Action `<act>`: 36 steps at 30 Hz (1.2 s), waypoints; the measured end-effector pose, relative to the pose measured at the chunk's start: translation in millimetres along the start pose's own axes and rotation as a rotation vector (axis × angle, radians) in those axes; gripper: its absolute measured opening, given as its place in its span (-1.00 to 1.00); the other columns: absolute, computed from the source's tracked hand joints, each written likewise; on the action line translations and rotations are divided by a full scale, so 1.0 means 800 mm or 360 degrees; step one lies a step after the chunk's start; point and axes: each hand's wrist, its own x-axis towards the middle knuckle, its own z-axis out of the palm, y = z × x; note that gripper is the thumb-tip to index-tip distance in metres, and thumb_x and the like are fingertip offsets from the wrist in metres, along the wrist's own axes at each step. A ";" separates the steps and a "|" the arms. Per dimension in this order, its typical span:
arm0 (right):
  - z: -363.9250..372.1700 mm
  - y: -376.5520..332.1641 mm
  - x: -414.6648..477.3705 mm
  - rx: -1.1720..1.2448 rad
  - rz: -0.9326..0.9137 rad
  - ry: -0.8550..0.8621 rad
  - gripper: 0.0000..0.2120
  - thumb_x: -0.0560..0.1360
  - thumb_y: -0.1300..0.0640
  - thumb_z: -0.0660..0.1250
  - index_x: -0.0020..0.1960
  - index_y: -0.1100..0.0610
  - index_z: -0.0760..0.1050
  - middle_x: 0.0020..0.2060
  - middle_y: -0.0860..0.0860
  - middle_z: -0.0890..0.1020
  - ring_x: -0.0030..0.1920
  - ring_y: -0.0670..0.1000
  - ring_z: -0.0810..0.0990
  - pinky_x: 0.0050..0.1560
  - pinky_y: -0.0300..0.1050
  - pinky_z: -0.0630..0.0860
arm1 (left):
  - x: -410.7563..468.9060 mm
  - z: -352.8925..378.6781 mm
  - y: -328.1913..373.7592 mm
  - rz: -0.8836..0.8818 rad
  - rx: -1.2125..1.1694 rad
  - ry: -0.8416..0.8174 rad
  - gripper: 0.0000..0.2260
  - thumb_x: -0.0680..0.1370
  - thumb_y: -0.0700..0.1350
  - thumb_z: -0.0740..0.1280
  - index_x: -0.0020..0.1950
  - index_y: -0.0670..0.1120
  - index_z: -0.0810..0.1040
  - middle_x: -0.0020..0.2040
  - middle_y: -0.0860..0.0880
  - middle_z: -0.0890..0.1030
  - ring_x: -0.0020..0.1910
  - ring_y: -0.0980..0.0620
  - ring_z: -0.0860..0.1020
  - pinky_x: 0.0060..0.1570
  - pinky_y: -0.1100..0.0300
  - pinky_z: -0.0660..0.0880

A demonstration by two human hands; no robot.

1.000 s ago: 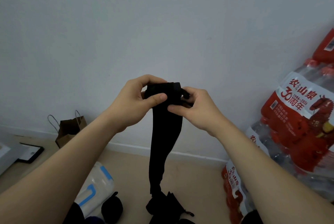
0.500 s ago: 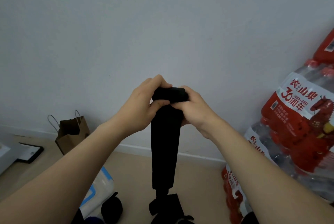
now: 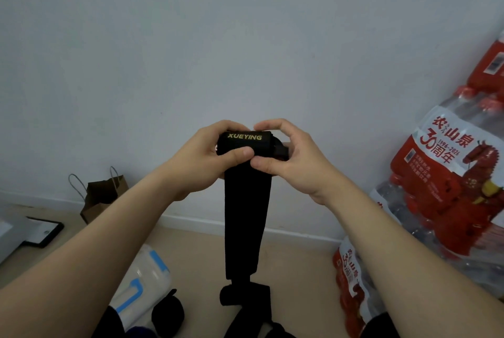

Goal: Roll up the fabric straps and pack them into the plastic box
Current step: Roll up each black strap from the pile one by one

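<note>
Against the pale wall [image 3: 245,37], held up at chest height, we have the black fabric strap [image 3: 246,217] hanging straight down from both hands, its loose tail reaching toward the floor [image 3: 294,261]. Near left on that floor lies the plastic box [image 3: 141,286] with blue clips, and other dark straps [image 3: 167,310] sit bundled just beside it; red water-bottle packs [image 3: 447,187] stand stacked at the right.

At the strap's top we have the rolled start [image 3: 249,144], its gold lettering facing us. Our left hand [image 3: 201,166] wraps the roll's left end, thumb pressed across the front. Our right hand [image 3: 289,157] cups the right end, thumb and fingers [image 3: 268,126] pinching the roll from below and above.

To roll well, we judge we should keep the tail hanging plumb, so each turn lands square on the last. Both thumbs should press firmly while the fingers walk the roll over, or the core may loosen and cone sideways.
</note>
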 end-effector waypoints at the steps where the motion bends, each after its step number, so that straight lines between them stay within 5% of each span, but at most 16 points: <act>1: -0.001 0.000 0.000 0.0089 0.0073 -0.0027 -0.45 0.45 0.22 0.62 0.36 -0.03 0.50 0.03 0.09 0.76 0.02 0.10 0.79 0.02 -0.02 0.71 | 0.000 -0.001 0.001 0.0076 0.0026 0.0027 -0.75 0.61 -0.16 0.52 0.26 0.02 0.61 0.13 -0.04 0.69 0.07 0.00 0.71 -0.07 0.11 0.69; 7: 0.000 -0.007 0.003 0.0272 0.0413 -0.0223 -0.42 0.63 -0.32 0.33 0.41 0.10 0.55 0.07 0.18 0.69 -0.05 0.20 0.76 0.03 0.13 0.70 | 0.002 0.006 0.003 0.0322 0.0206 0.0104 -0.57 0.52 -0.39 0.53 0.21 0.00 0.48 0.05 -0.01 0.59 -0.11 0.11 0.61 -0.09 0.25 0.55; 10: 0.004 -0.005 0.004 0.0208 0.0293 -0.0012 -0.57 0.70 -0.18 0.29 0.33 0.13 0.62 0.06 0.20 0.74 -0.05 0.17 0.77 -0.04 0.07 0.70 | -0.002 0.015 0.001 0.0207 0.0146 -0.0040 -0.57 0.61 -0.29 0.47 0.32 0.03 0.36 0.13 -0.12 0.56 -0.03 0.06 0.62 -0.05 0.15 0.59; 14: -0.006 0.000 0.001 0.0211 0.0171 -0.0026 -0.78 0.73 0.08 0.35 0.30 0.13 0.64 0.09 0.25 0.77 0.08 0.22 0.79 0.07 0.06 0.72 | -0.003 0.011 -0.002 -0.0104 0.0150 -0.0206 -0.57 0.59 0.23 0.43 0.38 0.10 0.47 0.13 0.16 0.69 0.10 0.21 0.68 0.07 0.19 0.59; 17: -0.006 0.003 -0.002 0.0211 0.0121 -0.0083 -0.78 0.66 0.20 0.45 0.30 0.09 0.64 0.12 0.32 0.73 0.14 0.29 0.76 0.14 0.11 0.72 | -0.001 0.005 -0.008 0.0014 0.0373 -0.0140 -0.75 0.65 0.02 0.47 0.30 0.06 0.55 -0.01 0.18 0.68 -0.03 0.22 0.65 0.00 0.22 0.52; 21: -0.008 0.001 -0.002 0.0208 0.0145 -0.0086 -0.51 0.44 0.08 0.63 0.32 0.02 0.57 0.20 0.29 0.69 0.16 0.23 0.75 0.11 0.20 0.73 | 0.000 -0.002 -0.007 0.0104 0.0168 -0.0167 -0.62 0.62 -0.31 0.48 0.34 0.02 0.53 0.03 0.10 0.70 0.05 0.10 0.68 0.07 0.23 0.60; 25: -0.008 0.006 -0.005 0.0022 0.0293 -0.0196 -0.48 0.48 0.21 0.64 0.36 0.09 0.51 0.12 0.20 0.74 0.10 0.17 0.79 0.09 0.18 0.74 | -0.002 -0.002 -0.006 0.0085 0.0028 -0.0259 -0.61 0.63 -0.31 0.46 0.40 0.02 0.55 0.19 -0.03 0.69 0.14 0.07 0.67 0.06 0.14 0.67; 29: -0.010 0.005 -0.003 -0.0041 0.0566 -0.0230 -0.82 0.61 0.29 0.48 0.20 0.20 0.61 -0.05 0.11 0.74 -0.09 0.09 0.75 -0.11 -0.04 0.65 | -0.004 0.004 -0.005 0.0110 0.0083 -0.0144 -0.58 0.65 -0.30 0.44 0.42 0.09 0.57 0.24 0.09 0.67 0.21 0.05 0.67 0.00 -0.03 0.73; 31: -0.008 0.006 -0.003 -0.0029 0.0638 -0.0293 -0.91 0.62 0.24 0.44 0.12 0.15 0.63 -0.07 0.09 0.75 -0.07 0.06 0.71 -0.01 -0.01 0.53 | -0.002 0.008 -0.005 0.0194 0.0219 0.0046 -0.53 0.62 -0.31 0.47 0.44 0.10 0.59 0.26 0.12 0.68 0.27 0.06 0.66 0.20 -0.11 0.68; 34: 0.002 0.007 -0.001 0.0297 0.0610 -0.0261 -0.78 0.70 0.23 0.33 0.30 0.23 0.62 0.18 0.19 0.76 0.19 0.20 0.74 0.30 0.17 0.59 | 0.002 0.013 -0.005 0.0230 0.0250 0.0212 -0.47 0.59 -0.36 0.46 0.46 0.10 0.60 0.29 0.09 0.68 0.32 0.12 0.63 0.37 -0.04 0.59; 36: 0.011 0.005 0.000 0.0369 0.0553 -0.0205 -0.78 0.75 0.20 0.25 0.30 0.15 0.62 0.17 0.12 0.77 0.19 0.18 0.75 0.22 0.17 0.67 | 0.004 0.014 -0.004 0.0210 0.0119 0.0202 -0.46 0.59 -0.35 0.44 0.47 0.13 0.60 0.29 0.13 0.69 0.32 0.15 0.63 0.37 0.03 0.60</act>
